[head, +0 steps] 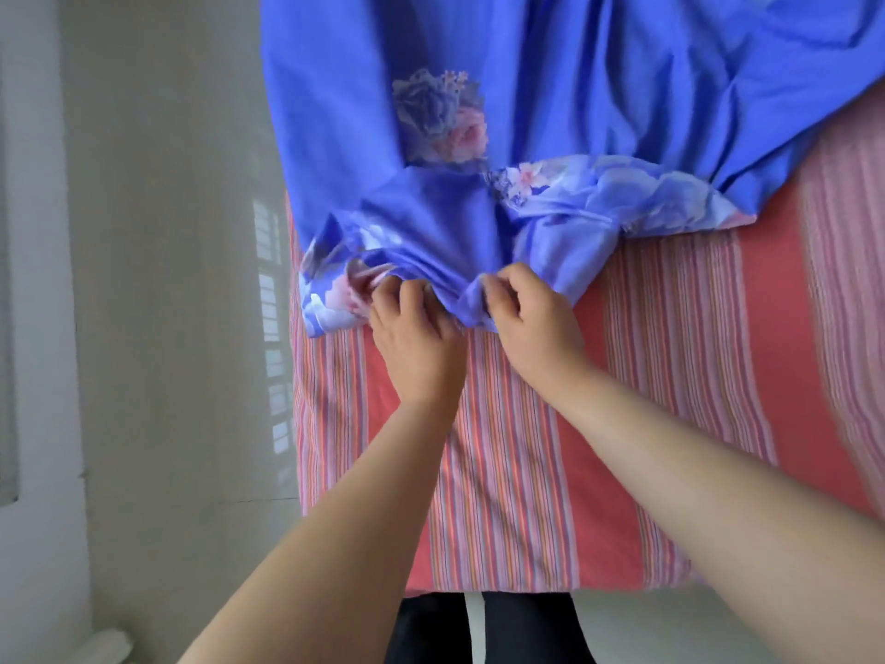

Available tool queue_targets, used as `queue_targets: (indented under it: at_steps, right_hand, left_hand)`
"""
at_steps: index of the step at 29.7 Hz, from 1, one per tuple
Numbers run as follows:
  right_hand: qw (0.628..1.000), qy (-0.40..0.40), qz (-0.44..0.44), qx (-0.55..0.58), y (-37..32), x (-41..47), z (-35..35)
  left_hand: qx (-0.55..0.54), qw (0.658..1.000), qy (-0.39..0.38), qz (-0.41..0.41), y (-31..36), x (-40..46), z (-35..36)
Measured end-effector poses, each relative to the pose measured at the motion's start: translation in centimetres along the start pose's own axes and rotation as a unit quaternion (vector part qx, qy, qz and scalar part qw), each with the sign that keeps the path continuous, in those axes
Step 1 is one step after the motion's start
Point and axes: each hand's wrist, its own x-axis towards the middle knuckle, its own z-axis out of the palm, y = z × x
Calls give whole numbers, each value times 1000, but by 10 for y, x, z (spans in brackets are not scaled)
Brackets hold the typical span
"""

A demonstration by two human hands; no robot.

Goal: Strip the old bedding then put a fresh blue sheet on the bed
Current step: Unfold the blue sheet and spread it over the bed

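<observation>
Two hands work side by side at the bunched near edge of the blue sheet [550, 88], which covers the far part of the bed [670, 352] and leaves the red striped cover below it bare toward us. We judge the sheet light, thin and limp: it wrinkles freely, will slide easily over the stripes, and is best taken along its hem, with the hands spread wider so it pulls out flat rather than in a clump. Our left hand [414, 328] has its grip closed, fingers curled into a fold of the flowered border. Our right hand [531, 318] pinches the gathered blue cloth just beside it, thumb and fingers pressed together on the fabric. Both hands nearly touch each other.
</observation>
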Motion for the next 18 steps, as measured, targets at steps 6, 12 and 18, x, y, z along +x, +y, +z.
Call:
queue_targets:
  at_steps: [6,12,18]
  right_hand:
    - [961,-82,-146,-221,22,-21,-11]
    - [952,47,-164,-254,40,-33,-28]
    - [978,96,-55,-177,38,-78,-59]
  left_hand:
    - [-88,990,-38,107,-11,-32,-31]
    - [-168,985,-41,-16,-14,-62,-58]
    - [69,915,-398,-1,-34,-85,-91]
